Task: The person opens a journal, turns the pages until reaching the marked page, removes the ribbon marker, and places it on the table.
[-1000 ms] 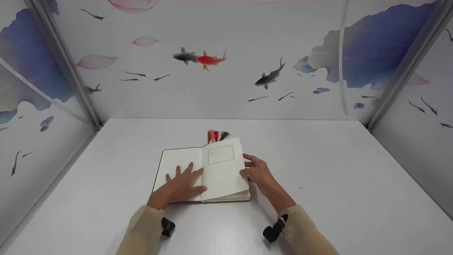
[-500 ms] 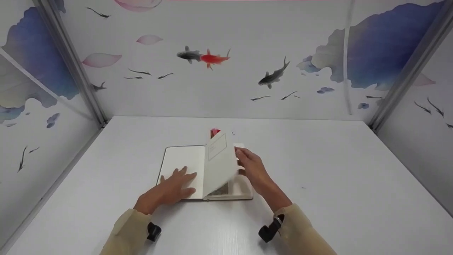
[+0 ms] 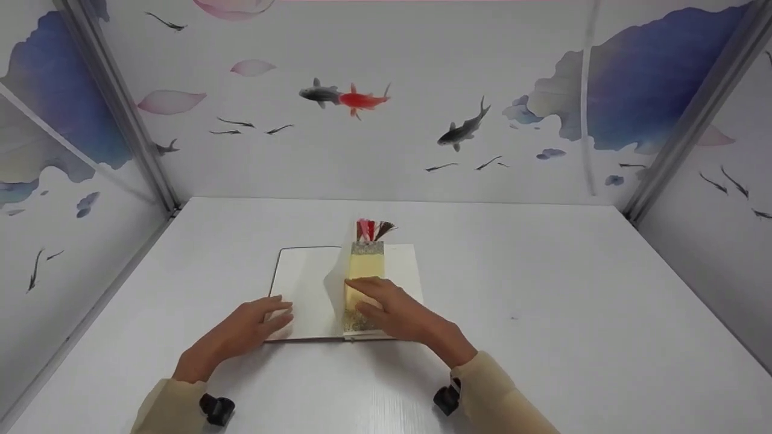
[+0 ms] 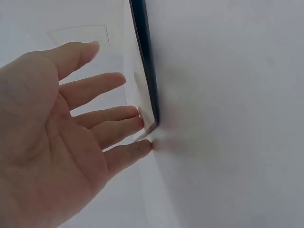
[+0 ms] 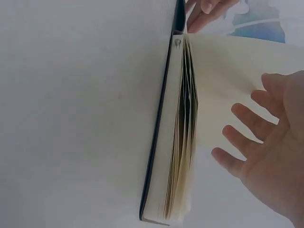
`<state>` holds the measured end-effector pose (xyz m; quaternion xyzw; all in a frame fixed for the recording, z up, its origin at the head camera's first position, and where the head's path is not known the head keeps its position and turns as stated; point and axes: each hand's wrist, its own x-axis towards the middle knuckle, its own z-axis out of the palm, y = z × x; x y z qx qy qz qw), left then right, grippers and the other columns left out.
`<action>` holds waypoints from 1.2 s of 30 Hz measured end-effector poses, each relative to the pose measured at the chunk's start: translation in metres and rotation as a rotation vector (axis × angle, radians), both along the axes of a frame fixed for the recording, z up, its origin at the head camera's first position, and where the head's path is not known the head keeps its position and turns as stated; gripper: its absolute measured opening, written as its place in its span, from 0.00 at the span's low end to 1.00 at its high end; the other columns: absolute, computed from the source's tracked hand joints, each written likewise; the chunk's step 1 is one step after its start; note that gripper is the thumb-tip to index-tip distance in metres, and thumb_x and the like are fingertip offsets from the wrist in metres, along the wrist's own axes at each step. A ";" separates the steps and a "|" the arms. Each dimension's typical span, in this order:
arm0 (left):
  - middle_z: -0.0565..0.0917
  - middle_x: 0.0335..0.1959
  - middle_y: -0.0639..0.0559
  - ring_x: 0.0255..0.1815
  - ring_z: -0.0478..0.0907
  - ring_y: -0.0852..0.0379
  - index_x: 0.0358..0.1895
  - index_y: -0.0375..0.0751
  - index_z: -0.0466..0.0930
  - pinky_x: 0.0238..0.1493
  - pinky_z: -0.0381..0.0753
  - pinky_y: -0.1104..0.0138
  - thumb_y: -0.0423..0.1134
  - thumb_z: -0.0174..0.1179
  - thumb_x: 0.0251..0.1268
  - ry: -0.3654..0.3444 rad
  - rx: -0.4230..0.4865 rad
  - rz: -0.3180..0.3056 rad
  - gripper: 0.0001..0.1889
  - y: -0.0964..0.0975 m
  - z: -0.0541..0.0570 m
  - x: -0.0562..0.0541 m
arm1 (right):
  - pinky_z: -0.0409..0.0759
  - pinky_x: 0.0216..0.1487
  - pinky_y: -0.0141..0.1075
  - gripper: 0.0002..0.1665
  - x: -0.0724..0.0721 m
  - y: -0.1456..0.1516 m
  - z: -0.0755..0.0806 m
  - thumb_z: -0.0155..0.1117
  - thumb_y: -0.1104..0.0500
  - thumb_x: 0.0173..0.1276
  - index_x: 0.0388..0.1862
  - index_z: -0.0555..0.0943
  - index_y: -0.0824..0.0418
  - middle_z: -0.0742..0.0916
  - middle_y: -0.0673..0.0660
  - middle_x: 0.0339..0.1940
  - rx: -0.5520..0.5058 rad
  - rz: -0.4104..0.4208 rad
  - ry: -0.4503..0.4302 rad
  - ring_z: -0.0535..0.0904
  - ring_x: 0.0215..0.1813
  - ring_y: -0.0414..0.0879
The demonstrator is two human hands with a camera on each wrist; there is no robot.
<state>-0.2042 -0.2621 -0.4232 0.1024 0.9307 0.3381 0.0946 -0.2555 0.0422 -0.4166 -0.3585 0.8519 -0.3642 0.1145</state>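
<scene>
An open notebook (image 3: 403,271) with a dark cover lies on the white table. One of its leaves (image 5: 223,61) stands raised near the spine, seen nearly edge-on in the head view. My right hand (image 3: 398,307) has its fingers extended against that leaf, over the right-hand pages. Beneath the right hand lies a yellow strip (image 3: 366,265) with speckled ends, like a bookmark. Red, pink and brown tassels (image 3: 373,229) stick out past the book's top edge. At the lower left edge of the notebook, my left hand (image 3: 253,322) has its fingers loosely extended, touching the cover's corner (image 4: 154,124).
White panels printed with fish and lotus leaves enclose the table (image 3: 512,265) at the back and sides. Metal posts (image 3: 145,138) stand at the corners. A small dark mark (image 3: 514,317) shows on the table to the right.
My right hand has swung the leaf leftward from the right side, uncovering the yellow strip. My left hand has drawn back from the left page to the book's left edge.
</scene>
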 end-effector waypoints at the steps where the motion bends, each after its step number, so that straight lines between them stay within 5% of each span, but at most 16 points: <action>1: 0.66 0.75 0.32 0.77 0.59 0.31 0.71 0.37 0.71 0.75 0.59 0.39 0.54 0.48 0.79 0.010 0.021 0.002 0.29 -0.002 0.000 0.000 | 0.55 0.79 0.60 0.30 0.001 -0.002 0.000 0.49 0.52 0.81 0.80 0.62 0.52 0.67 0.57 0.79 0.039 0.006 0.017 0.58 0.82 0.56; 11: 0.53 0.82 0.37 0.82 0.49 0.36 0.80 0.35 0.49 0.80 0.49 0.43 0.59 0.30 0.83 0.038 0.198 0.121 0.36 -0.006 0.004 -0.002 | 0.55 0.79 0.62 0.34 0.004 -0.020 -0.005 0.56 0.50 0.78 0.80 0.61 0.44 0.68 0.56 0.79 0.386 -0.019 0.180 0.56 0.83 0.59; 15: 0.48 0.83 0.37 0.82 0.51 0.35 0.82 0.40 0.43 0.79 0.50 0.42 0.59 0.27 0.83 0.039 0.227 0.172 0.36 -0.003 0.007 -0.004 | 0.55 0.79 0.62 0.37 0.006 -0.022 -0.006 0.56 0.49 0.78 0.81 0.56 0.40 0.65 0.55 0.81 0.446 0.002 0.187 0.55 0.83 0.59; 20: 0.44 0.83 0.37 0.84 0.40 0.36 0.82 0.40 0.40 0.80 0.41 0.40 0.58 0.25 0.83 0.086 0.225 0.189 0.36 0.000 0.015 -0.005 | 0.53 0.79 0.62 0.36 0.009 -0.024 -0.005 0.54 0.48 0.79 0.81 0.54 0.34 0.62 0.54 0.82 0.517 0.015 0.159 0.51 0.84 0.59; 29: 0.51 0.81 0.33 0.81 0.48 0.31 0.80 0.40 0.52 0.77 0.52 0.37 0.57 0.44 0.80 0.126 0.099 0.113 0.36 0.007 0.018 -0.008 | 0.55 0.79 0.61 0.34 0.007 -0.029 0.003 0.52 0.46 0.79 0.79 0.56 0.28 0.61 0.53 0.82 0.637 0.026 0.143 0.50 0.85 0.56; 36: 0.49 0.81 0.29 0.80 0.36 0.24 0.77 0.37 0.61 0.73 0.36 0.28 0.56 0.56 0.73 0.032 -0.093 -0.004 0.38 0.022 0.006 -0.013 | 0.59 0.77 0.61 0.34 0.003 -0.026 0.001 0.53 0.46 0.78 0.79 0.57 0.31 0.63 0.52 0.82 0.615 0.030 0.165 0.53 0.84 0.53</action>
